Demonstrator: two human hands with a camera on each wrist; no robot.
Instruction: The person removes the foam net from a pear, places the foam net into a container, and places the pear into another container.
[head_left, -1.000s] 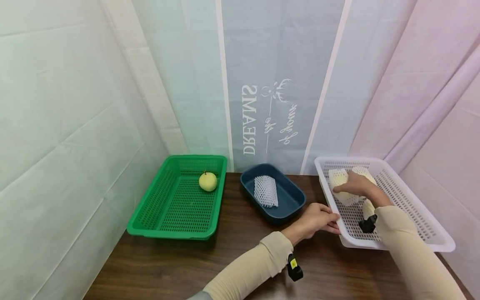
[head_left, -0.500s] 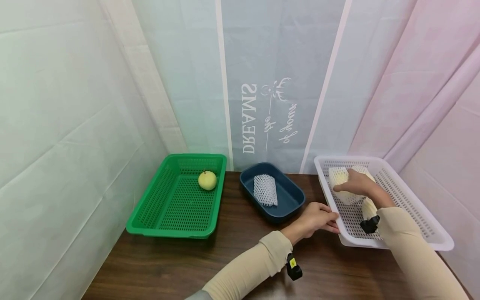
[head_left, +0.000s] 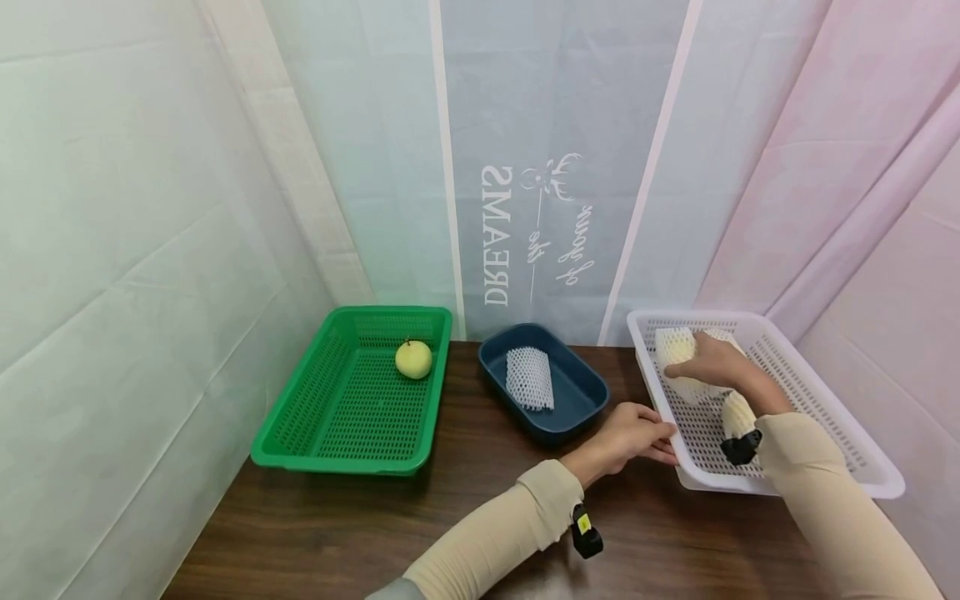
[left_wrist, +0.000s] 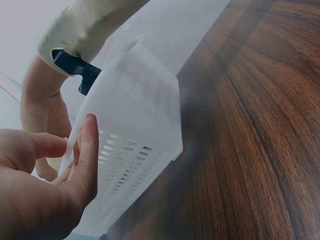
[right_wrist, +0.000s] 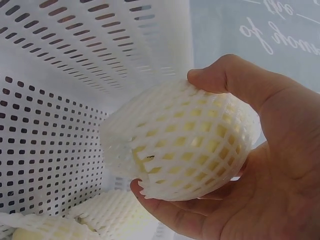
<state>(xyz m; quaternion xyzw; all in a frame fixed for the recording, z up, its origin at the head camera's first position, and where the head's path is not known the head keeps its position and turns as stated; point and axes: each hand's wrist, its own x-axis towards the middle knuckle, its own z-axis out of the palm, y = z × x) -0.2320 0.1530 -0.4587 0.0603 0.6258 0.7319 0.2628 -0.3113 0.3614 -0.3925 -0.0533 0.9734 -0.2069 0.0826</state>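
In the right wrist view, my right hand (right_wrist: 265, 145) holds a pale yellow pear (right_wrist: 190, 145) in a white foam net, thumb on one side and fingers around the other. The pear is inside the white basket (head_left: 888, 479), near its back left corner in the head view. More netted pears lie in there, one of them (head_left: 738, 414) by the right wrist. My left hand (head_left: 630, 435) pinches the basket's left rim between thumb and fingers. The left wrist view has the left hand (left_wrist: 55, 185) at the outer wall, some fingertips hidden.
A dark blue tray (head_left: 585, 398) in the middle contains an empty foam net (head_left: 529, 379). To the left, a green basket (head_left: 262, 460) holds a bare pear (head_left: 413, 359). Cloth curtains (head_left: 555, 100) hang behind and beside the wooden table (head_left: 315, 533).
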